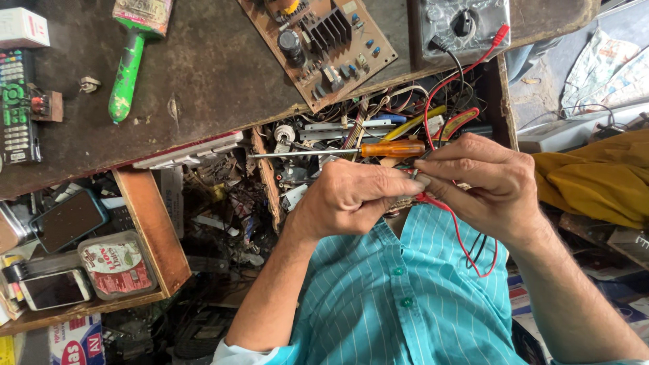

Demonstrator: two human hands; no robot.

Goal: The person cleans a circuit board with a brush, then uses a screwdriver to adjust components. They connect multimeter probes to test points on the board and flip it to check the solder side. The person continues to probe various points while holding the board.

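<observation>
My left hand (351, 196) and my right hand (483, 179) meet fingertip to fingertip over an open drawer of parts. Between them they pinch a small item that the fingers mostly hide. A red test lead (460, 236) runs out from under my right hand and loops down over my teal striped shirt (405, 297), with a black lead beside it. The leads go up to a grey meter (466, 27) on the bench. An orange-handled screwdriver (392, 149) lies across the drawer just above my knuckles.
A brown circuit board (318, 40) with a black heat sink lies on the dark bench (203, 81). A green-handled brush (128, 67) and a remote control (13, 101) are at the left. A wooden tray (145, 230) holds phones and a plastic tub. Yellow cloth (595, 176) is at the right.
</observation>
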